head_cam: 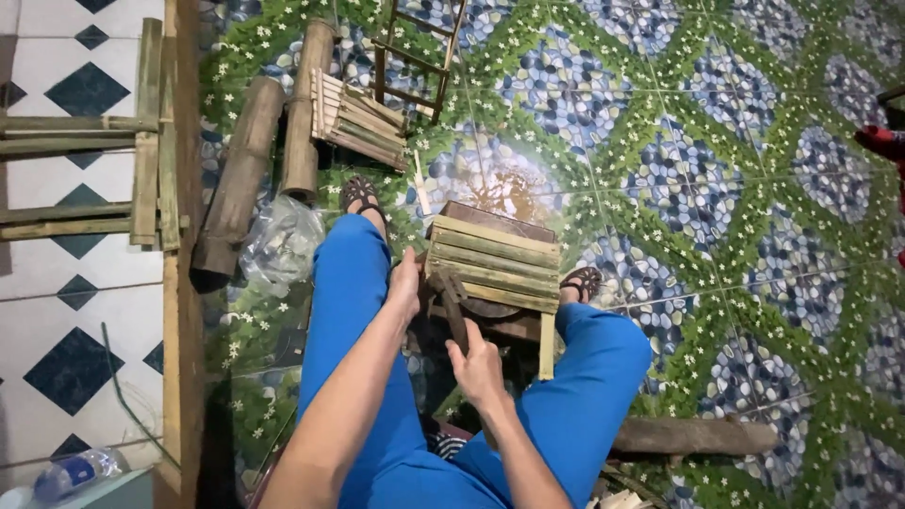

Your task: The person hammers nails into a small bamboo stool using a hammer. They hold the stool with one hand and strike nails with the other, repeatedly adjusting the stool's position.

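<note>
Between the blue-trousered knees sits a bamboo stool (pixel 492 269), slats up. The left hand (pixel 407 283), forearm reaching toward twelve o'clock, grips the stool's nine o'clock edge. The right hand (pixel 476 368), at six o'clock, is clenched around a hammer (pixel 453 303).

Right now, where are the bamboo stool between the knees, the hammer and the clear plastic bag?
bamboo stool (pixel 495 259): head view, on its top slats.
hammer (pixel 454 306): head view, on its handle, above the right hand (pixel 479 369).
clear plastic bag (pixel 281 243): head view, on its crumpled middle.
</note>
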